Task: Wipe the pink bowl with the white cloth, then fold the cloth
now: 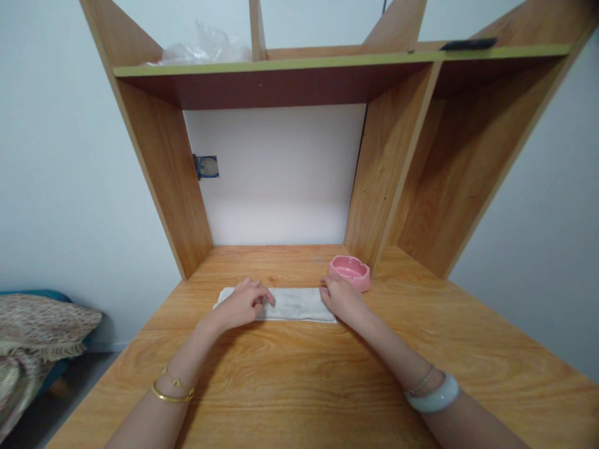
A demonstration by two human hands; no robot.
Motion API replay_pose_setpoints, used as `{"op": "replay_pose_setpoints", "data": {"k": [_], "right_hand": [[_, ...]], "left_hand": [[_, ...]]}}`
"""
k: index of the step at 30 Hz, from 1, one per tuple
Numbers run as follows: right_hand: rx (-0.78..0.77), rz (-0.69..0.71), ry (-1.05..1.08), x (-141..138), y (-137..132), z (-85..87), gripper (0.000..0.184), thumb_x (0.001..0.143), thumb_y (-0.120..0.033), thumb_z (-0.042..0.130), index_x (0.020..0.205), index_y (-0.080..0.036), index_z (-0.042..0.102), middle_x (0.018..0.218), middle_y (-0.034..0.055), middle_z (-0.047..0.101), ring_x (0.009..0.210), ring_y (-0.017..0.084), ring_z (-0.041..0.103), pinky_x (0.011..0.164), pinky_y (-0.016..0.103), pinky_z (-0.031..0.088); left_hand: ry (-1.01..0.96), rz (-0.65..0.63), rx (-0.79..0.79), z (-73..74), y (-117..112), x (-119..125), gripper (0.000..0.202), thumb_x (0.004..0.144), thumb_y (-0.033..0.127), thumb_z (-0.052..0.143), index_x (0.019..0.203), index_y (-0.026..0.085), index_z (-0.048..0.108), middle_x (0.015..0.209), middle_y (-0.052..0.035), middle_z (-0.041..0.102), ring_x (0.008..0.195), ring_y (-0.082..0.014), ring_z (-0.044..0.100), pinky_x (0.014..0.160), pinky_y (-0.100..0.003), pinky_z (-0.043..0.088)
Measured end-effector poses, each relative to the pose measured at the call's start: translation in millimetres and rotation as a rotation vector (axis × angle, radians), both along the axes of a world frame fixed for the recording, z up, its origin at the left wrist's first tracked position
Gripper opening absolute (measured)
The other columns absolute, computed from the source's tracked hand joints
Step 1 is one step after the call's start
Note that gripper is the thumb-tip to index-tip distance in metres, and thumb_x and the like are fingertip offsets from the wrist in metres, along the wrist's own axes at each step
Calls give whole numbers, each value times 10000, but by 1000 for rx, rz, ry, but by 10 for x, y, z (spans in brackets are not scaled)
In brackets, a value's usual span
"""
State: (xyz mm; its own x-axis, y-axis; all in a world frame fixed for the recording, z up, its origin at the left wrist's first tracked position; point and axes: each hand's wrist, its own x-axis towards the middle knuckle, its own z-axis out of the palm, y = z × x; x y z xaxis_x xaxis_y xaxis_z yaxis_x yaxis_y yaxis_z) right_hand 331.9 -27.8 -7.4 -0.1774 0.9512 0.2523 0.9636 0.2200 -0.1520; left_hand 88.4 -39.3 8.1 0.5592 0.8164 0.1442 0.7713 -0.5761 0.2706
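A folded white-grey cloth (pixel 297 304) lies flat on the wooden desk as a long strip running left to right. My left hand (pixel 246 302) rests over its left part, fingers apart and loosely bent, with nothing visible between them. At the cloth's right end lies my right hand (pixel 340 296), palm down, its fingers touching the edge and spread slightly. Just behind that hand sits a pink ashtray (pixel 350 272) with a faceted rim, its lower front partly hidden by my right hand.
A wooden hutch with a shelf (pixel 281 63) rises from the back of the desk (pixel 299 386). On the shelf are a clear plastic bag (pixel 206 48) and a dark flat object (pixel 469 44). A wall socket opening (pixel 208 166) is at back left. A patterned blanket (pixel 42 330) lies beyond the desk's left edge.
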Motion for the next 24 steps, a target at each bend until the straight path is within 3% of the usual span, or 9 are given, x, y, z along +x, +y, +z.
{"op": "replay_pose_setpoints", "data": {"k": [4,7,12,15,19,24], "right_hand": [[-84,-47,-16,24,1,-43,196,791,-260,427,853,-147,574,901,128,620,824,219,567,620,273,366],[-99,-53,32,27,11,-45,170,759,-270,445,810,-158,562,857,104,624,758,198,567,566,256,340],[4,-34,280,55,73,51,74,664,-232,466,699,-180,505,709,29,588,655,151,524,544,231,322],[25,-75,446,125,117,136,49,648,-231,448,660,-193,477,640,-4,555,609,132,505,536,219,330],[-24,-72,660,261,152,268,107,665,-273,427,637,-194,493,673,0,574,641,135,523,542,217,352],[-120,-78,883,378,200,415,135,663,-302,458,689,-178,505,647,16,585,588,136,524,517,226,367]], "left_hand": [[4,-46,-13,-56,5,40,363,627,32,398,845,232,608,809,-16,527,852,-191,445,799,-297,313],[-27,4,55,-62,52,-1,341,645,48,399,849,229,605,843,-19,533,862,-190,446,805,-299,313],[4,400,226,-101,166,-116,231,735,150,394,881,202,566,949,-51,538,908,-223,449,793,-331,315],[9,559,198,-134,198,-146,207,758,194,379,882,185,545,936,-68,560,897,-236,476,753,-333,329],[-143,484,42,-155,205,-124,207,750,161,342,786,174,545,854,-60,601,847,-210,522,724,-308,344],[-237,385,-27,-196,233,-68,265,744,134,301,735,175,563,781,-21,627,782,-148,555,702,-242,370]]}}
